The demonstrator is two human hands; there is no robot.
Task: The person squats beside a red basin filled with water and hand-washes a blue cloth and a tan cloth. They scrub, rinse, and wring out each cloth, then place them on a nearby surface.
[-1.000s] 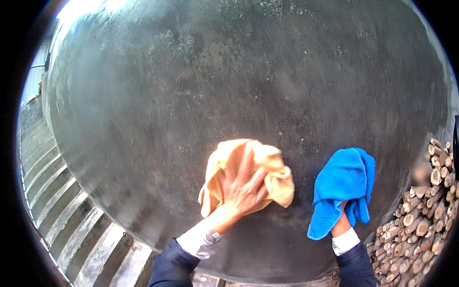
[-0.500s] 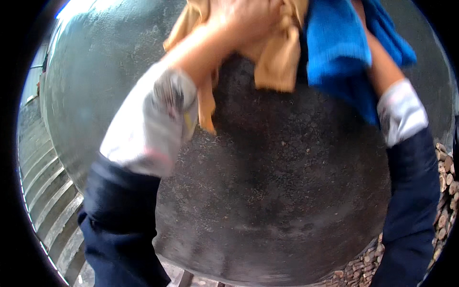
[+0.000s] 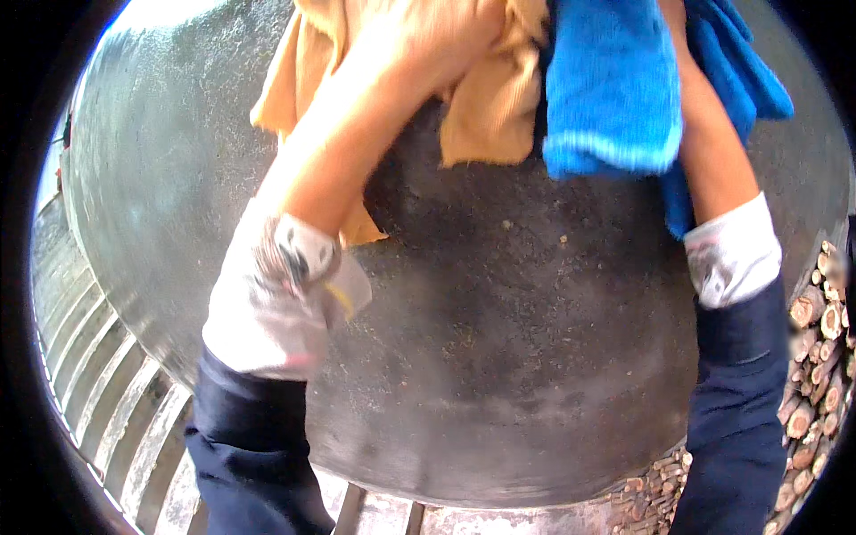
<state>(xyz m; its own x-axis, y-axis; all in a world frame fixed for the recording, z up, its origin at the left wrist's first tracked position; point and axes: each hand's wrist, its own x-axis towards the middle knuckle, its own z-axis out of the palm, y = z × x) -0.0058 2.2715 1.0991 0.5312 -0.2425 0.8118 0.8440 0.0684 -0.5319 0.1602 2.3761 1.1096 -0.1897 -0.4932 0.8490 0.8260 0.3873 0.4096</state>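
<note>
At the top edge, my left hand [image 3: 446,36] is closed over a tan ribbed cloth [image 3: 490,116], whose loose ends hang on both sides of my wrist. A bright blue towel [image 3: 611,98] is bunched about my right hand [image 3: 673,27], draping left and right of the forearm. The fingers of that hand are hidden by the towel and the upper edge. Both cloths lie against a huge, dark, rounded metal surface [image 3: 499,357] with a rough, stained skin. It fills most of the view below and around my arms.
Stacked cut logs [image 3: 807,357] line the right side, with more firewood [image 3: 655,490] by the lower rim of the metal. Pale concrete steps or slats [image 3: 116,401] run down the left. White patterned cuffs [image 3: 276,294] cover my sleeve ends.
Both hands and cloths have shifted slightly left in the picture. My forearms sit lower, and more of the logs shows at right. Each hand keeps its cloth.
</note>
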